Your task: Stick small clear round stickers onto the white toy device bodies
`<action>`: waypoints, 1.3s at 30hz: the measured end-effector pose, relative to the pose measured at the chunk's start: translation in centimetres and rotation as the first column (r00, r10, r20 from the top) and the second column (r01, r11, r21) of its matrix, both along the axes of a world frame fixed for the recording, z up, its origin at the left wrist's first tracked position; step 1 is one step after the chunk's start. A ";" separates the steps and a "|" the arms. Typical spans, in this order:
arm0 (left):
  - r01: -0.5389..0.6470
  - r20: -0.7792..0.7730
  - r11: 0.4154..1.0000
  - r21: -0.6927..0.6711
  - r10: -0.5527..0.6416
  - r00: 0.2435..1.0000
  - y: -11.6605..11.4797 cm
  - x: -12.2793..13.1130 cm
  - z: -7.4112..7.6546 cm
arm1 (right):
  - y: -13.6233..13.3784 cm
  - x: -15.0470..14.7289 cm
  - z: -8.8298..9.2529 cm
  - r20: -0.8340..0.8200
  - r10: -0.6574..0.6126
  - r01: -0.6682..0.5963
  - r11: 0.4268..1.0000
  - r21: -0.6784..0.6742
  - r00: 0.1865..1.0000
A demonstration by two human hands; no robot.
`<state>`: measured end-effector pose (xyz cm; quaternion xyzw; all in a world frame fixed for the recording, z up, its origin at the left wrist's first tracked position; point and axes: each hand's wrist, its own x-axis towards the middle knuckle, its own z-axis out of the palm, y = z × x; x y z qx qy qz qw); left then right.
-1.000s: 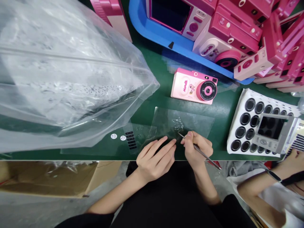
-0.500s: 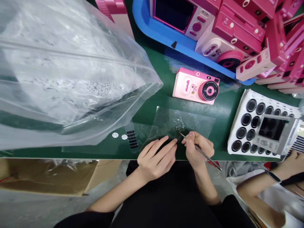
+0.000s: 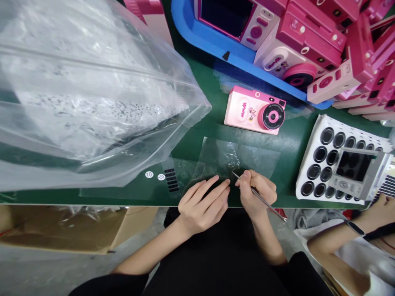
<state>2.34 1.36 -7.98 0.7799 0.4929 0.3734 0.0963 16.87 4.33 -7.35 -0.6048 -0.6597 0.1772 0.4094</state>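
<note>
My right hand (image 3: 258, 192) pinches slim silver tweezers (image 3: 261, 197), their sharp tip pointing up and left. That tip is at the lower edge of some small clear pieces (image 3: 232, 158) on a transparent film sheet (image 3: 212, 154). Whether it touches a piece is too fine to tell. My left hand (image 3: 203, 205) lies with fingers stretched on the sheet's lower part, holding nothing. Left of it is another clear film with a column of small black strips (image 3: 171, 181) and two round white "10" stickers (image 3: 149, 174). A pink toy camera (image 3: 254, 110) lies beyond the sheet.
A large clear plastic bag (image 3: 101, 82) full of small clear parts covers the left side. At the back, a blue tray (image 3: 203, 45) holds several pink cameras. On the right, a white sheet of black discs (image 3: 320, 154) carries a grey camera (image 3: 352, 168). Another person's arm (image 3: 342, 242) is alongside.
My right hand and the tweezers have shifted very slightly to the left. My left hand and the objects on the table stay as they were.
</note>
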 end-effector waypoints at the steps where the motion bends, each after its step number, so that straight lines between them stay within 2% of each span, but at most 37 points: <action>1: 0.000 -0.001 1.000 0.000 0.000 1.000 0.0 0.0 0.0 | 0.0 0.0 0.0 0.008 0.000 0.000 1.000 0.001 1.000; 5: 0.001 0.001 1.000 0.000 -0.001 1.000 0.0 0.0 0.0 | 0.0 0.1 0.1 0.021 0.007 -0.008 1.000 0.012 1.000; 10: 0.014 0.009 1.000 -0.003 -0.014 1.000 0.0 0.0 0.0 | -0.9 0.3 0.2 -0.031 -0.012 0.016 0.993 0.115 0.999; 16: 0.010 -0.001 1.000 -0.004 -0.010 1.000 0.0 -0.1 0.1 | -1.3 -0.4 -0.2 -0.015 -0.096 0.096 0.995 -0.040 0.995; 28: 0.006 -0.006 1.000 -0.011 -0.006 1.000 -0.1 -0.1 0.0 | -1.2 -0.6 -0.4 0.010 -0.138 0.139 0.989 -0.049 0.990; 35: 0.003 -0.010 1.000 -0.005 -0.003 1.000 0.1 -0.1 0.2 | -1.0 -0.6 -0.2 0.006 -0.092 0.092 0.995 -0.045 0.996; 39: 0.006 -0.005 1.000 -0.004 -0.006 1.000 0.0 -0.1 0.0 | -1.0 -0.6 -0.3 0.003 -0.113 0.113 0.993 -0.045 0.994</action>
